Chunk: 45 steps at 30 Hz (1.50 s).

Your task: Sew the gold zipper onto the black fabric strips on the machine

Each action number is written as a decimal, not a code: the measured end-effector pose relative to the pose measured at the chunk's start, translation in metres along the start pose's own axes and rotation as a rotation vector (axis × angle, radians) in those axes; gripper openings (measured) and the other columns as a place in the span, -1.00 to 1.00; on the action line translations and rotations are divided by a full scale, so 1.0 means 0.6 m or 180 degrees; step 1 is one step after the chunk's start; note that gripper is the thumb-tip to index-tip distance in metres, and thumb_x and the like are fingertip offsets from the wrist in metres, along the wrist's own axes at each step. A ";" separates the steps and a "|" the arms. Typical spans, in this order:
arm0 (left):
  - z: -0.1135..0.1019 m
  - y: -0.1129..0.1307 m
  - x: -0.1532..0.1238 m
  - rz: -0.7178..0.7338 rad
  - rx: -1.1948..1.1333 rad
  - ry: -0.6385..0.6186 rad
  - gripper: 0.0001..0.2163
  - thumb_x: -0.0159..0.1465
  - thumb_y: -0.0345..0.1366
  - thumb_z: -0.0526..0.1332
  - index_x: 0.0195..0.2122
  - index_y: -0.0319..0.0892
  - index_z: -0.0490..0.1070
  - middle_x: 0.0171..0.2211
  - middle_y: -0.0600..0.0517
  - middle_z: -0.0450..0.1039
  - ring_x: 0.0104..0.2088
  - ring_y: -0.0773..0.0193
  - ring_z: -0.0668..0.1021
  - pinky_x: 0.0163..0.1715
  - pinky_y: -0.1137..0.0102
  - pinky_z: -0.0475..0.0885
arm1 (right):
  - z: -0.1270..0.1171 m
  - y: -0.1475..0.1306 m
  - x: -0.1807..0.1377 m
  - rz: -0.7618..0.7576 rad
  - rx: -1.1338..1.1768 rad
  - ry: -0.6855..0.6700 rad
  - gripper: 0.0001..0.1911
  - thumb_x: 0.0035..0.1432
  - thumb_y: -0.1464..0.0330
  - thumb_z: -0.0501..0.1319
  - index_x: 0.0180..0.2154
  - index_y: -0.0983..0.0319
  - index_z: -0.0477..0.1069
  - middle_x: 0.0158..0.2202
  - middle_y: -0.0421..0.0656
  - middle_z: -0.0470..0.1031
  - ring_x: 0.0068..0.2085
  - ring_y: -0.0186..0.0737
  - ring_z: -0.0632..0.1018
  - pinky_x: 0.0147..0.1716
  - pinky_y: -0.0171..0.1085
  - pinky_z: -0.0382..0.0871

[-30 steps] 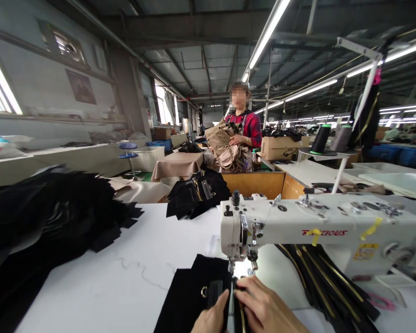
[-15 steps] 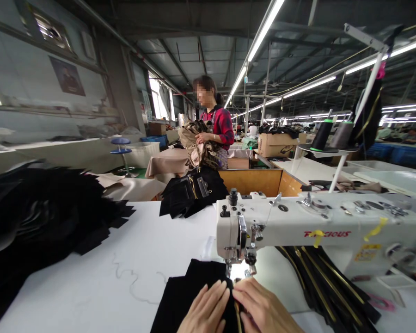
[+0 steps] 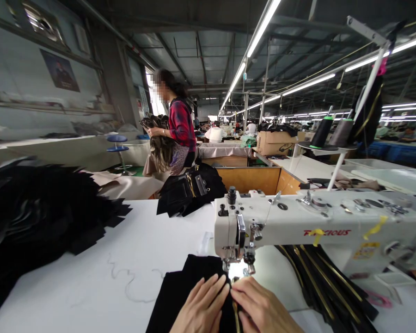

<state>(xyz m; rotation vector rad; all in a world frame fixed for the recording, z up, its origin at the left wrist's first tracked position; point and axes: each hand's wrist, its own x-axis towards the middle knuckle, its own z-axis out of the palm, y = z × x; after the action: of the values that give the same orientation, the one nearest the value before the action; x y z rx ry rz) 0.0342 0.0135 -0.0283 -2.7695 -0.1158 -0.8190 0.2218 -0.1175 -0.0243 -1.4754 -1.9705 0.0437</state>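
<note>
Fabric: soft, limp black cloth panel (image 3: 187, 289) beneath white sewing machine (image 3: 298, 229); likely light.
Hands: left hand (image 3: 201, 305), right hand (image 3: 263, 307) flat, pressing it together.
Hold: flat beside needle.

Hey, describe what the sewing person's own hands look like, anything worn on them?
Both are bare: the left hand and right hand show no gloves, and no rings or thimbles can be made out. Fingernails are short and unpainted. No sleeve, watch or bracelet shows before the picture's lower edge cuts the wrists off.

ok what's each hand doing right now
Left hand: open, flat on the black fabric piece.
Right hand: fingers on the same piece; grip cannot be told.
</note>
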 end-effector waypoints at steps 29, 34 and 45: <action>-0.016 0.000 0.017 -0.0137 -0.0393 -0.0393 -0.47 0.25 -0.51 0.08 0.27 -0.13 0.22 0.16 0.02 0.42 0.14 0.21 0.48 0.18 0.33 0.38 | 0.001 -0.003 -0.002 0.0087 0.0038 0.0221 -0.54 -0.04 0.66 0.08 -0.08 0.22 0.33 -0.12 -0.06 0.47 -0.10 -0.11 0.51 -0.09 -0.23 0.49; -0.030 -0.003 0.028 -0.0233 -0.0615 -0.0517 -0.44 0.25 -0.53 0.07 0.30 -0.10 0.18 0.13 -0.01 0.43 0.14 0.19 0.48 0.19 0.29 0.38 | -0.005 -0.006 0.000 -0.0005 0.0019 0.0365 -0.52 0.00 0.65 0.08 -0.04 0.23 0.36 -0.10 -0.04 0.50 -0.08 -0.11 0.53 -0.06 -0.23 0.50; -0.040 -0.007 0.034 -0.0290 -0.0801 -0.0594 -0.46 0.28 -0.52 0.08 0.29 -0.03 0.20 0.13 0.00 0.42 0.16 0.16 0.46 0.20 0.20 0.37 | -0.005 -0.004 -0.002 0.0033 -0.0177 0.0319 -0.48 0.02 0.63 0.09 0.04 0.29 0.40 0.02 0.01 0.50 0.04 -0.09 0.53 0.07 -0.22 0.47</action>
<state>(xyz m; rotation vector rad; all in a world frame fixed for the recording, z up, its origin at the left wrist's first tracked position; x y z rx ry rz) 0.0381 0.0116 0.0031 -3.0960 -0.1860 -0.6325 0.2218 -0.1205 -0.0217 -1.4940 -1.8976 -0.0798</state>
